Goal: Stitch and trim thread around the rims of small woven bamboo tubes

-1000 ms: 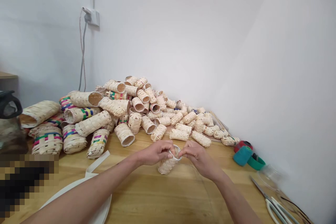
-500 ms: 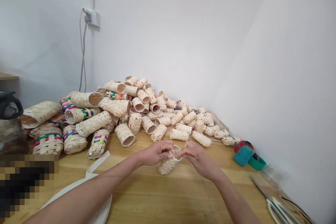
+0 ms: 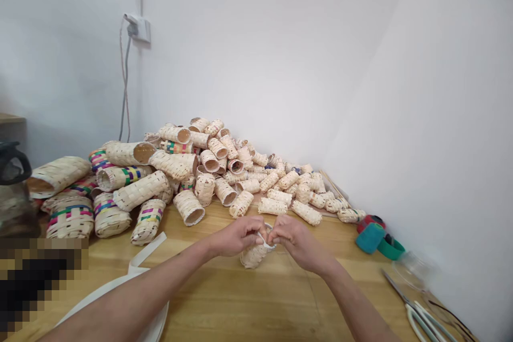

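Note:
A small woven basket (image 3: pixel 252 257) of pale strips is tilted on the wooden table in front of me, its open mouth edged in white and facing up to the right. My left hand (image 3: pixel 244 235) pinches the left side of its rim between thumb and fingers. At the right side of the mouth, my right hand (image 3: pixel 289 238) has its fingertips pressed together on the rim edging. Whether a needle or thread sits between those fingertips is too small to make out. The two hands nearly touch over the opening.
Beyond my hands lies a big pile of woven baskets (image 3: pixel 206 184), some with coloured bands. On the right are scissors (image 3: pixel 412 304), a teal thread spool (image 3: pixel 369 238), a green ring (image 3: pixel 391 248) and a clear plastic container (image 3: pixel 414 268). White strap material (image 3: pixel 148 251) lies under my left forearm.
My right hand has shifted slightly left, closer to my left hand at the rim. The basket stays in almost the same place. The whole view has moved a little.

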`<action>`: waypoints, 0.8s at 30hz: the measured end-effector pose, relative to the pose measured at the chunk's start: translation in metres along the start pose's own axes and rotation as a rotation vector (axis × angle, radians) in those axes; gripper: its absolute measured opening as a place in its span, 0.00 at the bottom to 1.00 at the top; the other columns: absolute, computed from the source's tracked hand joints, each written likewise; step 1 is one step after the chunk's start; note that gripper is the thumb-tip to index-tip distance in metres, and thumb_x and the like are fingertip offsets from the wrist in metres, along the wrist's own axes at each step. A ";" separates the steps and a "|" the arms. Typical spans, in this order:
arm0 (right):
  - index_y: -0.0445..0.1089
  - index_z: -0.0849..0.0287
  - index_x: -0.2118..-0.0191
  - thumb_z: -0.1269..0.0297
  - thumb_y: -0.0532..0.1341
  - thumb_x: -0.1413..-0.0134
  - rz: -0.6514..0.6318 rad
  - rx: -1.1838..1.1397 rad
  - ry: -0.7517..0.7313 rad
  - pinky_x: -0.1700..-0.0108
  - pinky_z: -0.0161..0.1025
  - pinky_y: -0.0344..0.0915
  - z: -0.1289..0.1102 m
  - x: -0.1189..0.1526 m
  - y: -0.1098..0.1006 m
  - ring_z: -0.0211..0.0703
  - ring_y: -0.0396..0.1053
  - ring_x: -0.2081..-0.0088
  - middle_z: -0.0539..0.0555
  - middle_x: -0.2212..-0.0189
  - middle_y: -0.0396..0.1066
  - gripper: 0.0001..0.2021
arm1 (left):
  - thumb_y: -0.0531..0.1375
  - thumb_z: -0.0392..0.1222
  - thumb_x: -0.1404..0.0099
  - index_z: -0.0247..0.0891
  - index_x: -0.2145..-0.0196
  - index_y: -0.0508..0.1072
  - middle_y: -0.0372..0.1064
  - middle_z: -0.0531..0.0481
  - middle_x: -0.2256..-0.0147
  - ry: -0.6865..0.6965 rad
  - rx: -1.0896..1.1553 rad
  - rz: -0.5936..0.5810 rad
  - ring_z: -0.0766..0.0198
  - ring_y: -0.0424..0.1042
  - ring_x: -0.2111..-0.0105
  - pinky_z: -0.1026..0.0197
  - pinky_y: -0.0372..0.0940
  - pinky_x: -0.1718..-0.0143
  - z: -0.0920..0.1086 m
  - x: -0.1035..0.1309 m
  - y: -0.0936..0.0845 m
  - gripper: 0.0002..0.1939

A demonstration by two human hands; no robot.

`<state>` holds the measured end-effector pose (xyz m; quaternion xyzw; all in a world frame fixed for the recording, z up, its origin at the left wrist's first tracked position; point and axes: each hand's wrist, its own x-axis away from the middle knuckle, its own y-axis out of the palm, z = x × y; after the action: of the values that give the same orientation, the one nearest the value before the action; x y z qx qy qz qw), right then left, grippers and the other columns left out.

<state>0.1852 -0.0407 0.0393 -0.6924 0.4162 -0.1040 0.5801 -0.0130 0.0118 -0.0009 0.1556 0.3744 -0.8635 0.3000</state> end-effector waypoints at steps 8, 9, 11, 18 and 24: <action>0.73 0.57 0.69 0.68 0.52 0.36 0.003 0.029 0.029 0.67 0.35 0.56 -0.003 0.000 -0.002 0.39 0.61 0.68 0.50 0.74 0.63 0.15 | 0.49 0.59 0.35 0.35 0.68 0.70 0.64 0.50 0.71 -0.031 0.014 0.019 0.64 0.62 0.70 0.64 0.57 0.67 0.002 0.000 0.001 0.24; 0.74 0.56 0.69 0.68 0.52 0.36 0.004 0.022 0.036 0.67 0.35 0.56 -0.002 0.000 -0.003 0.39 0.62 0.68 0.50 0.74 0.63 0.14 | 0.50 0.59 0.35 0.34 0.69 0.70 0.64 0.51 0.71 -0.040 0.014 0.023 0.65 0.62 0.70 0.64 0.57 0.68 0.003 -0.001 0.000 0.23; 0.74 0.56 0.67 0.67 0.52 0.36 0.000 0.005 0.049 0.67 0.35 0.57 -0.002 0.002 -0.005 0.39 0.62 0.67 0.50 0.73 0.64 0.14 | 0.50 0.58 0.35 0.34 0.69 0.70 0.64 0.51 0.71 -0.043 0.018 0.015 0.65 0.62 0.70 0.64 0.57 0.67 0.004 -0.001 -0.001 0.22; 0.74 0.54 0.66 0.68 0.53 0.37 -0.062 -0.021 0.083 0.65 0.34 0.57 -0.004 0.002 -0.009 0.39 0.61 0.66 0.50 0.72 0.64 0.13 | 0.57 0.52 0.38 0.34 0.69 0.72 0.66 0.50 0.69 -0.092 0.068 -0.015 0.65 0.64 0.68 0.65 0.58 0.65 0.001 0.000 -0.002 0.16; 0.74 0.54 0.66 0.70 0.52 0.37 -0.068 -0.037 0.085 0.66 0.34 0.57 -0.003 0.002 -0.010 0.39 0.61 0.67 0.49 0.73 0.62 0.14 | 0.58 0.50 0.38 0.34 0.69 0.72 0.65 0.51 0.69 -0.095 0.065 -0.006 0.66 0.64 0.69 0.65 0.58 0.65 -0.001 0.000 -0.001 0.14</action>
<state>0.1886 -0.0443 0.0483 -0.7117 0.4185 -0.1454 0.5452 -0.0134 0.0135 -0.0009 0.1230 0.3318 -0.8825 0.3099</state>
